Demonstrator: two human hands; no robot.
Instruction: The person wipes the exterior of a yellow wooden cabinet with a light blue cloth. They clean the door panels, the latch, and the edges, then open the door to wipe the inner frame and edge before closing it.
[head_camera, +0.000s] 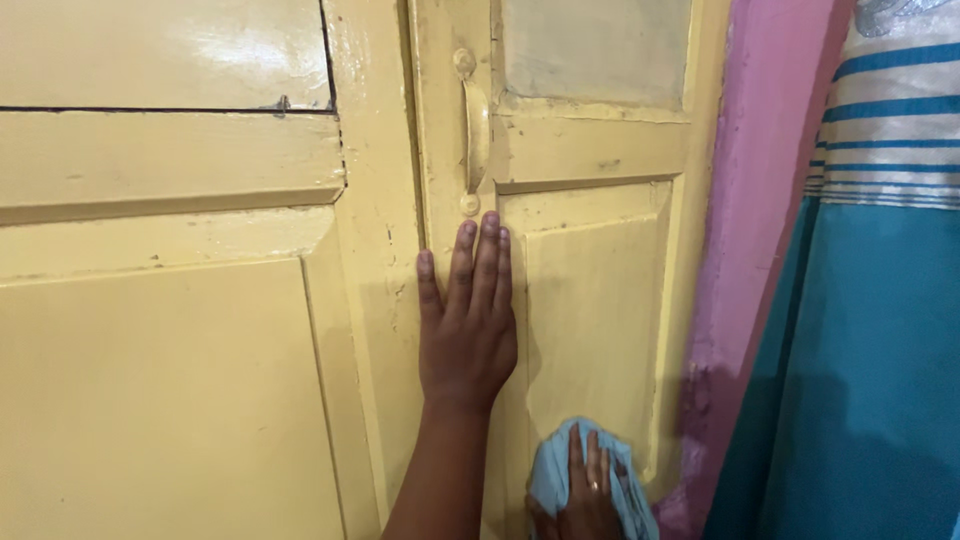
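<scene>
Here the left hand (468, 320) lies flat against the yellow door (590, 290), palm to the wood and fingers (487, 262) straight and close together, pointing up; it holds nothing. Its fingertips end just below the lower mount of the handle (475, 130), a curved yellow pull fixed upright on the door's left stile, and they are near that mount without touching it. The forearm runs down from the wrist to the bottom edge of the view. Lower and to the right, the right hand (585, 495) presses a light blue cloth (560, 465) against the door's recessed lower panel, close to the panel's bottom right corner. Its fingers are spread a little over the cloth, which bunches out around them on both sides and above; a ring shows on one finger. Whether the fingers grip the cloth or only press it flat I cannot tell, since the palm is cut off by the frame. The two hands are apart, the right one below the left wrist and to its side. Above the panel sits a dull pane (595, 50) in the door's upper part. To the left is a second yellow leaf (170, 300) with worn, chipped paint at the seams. To the right of the door stands a pink wall (750, 200), and beside that hangs a teal curtain (860, 350) with a striped band across its top.
</scene>
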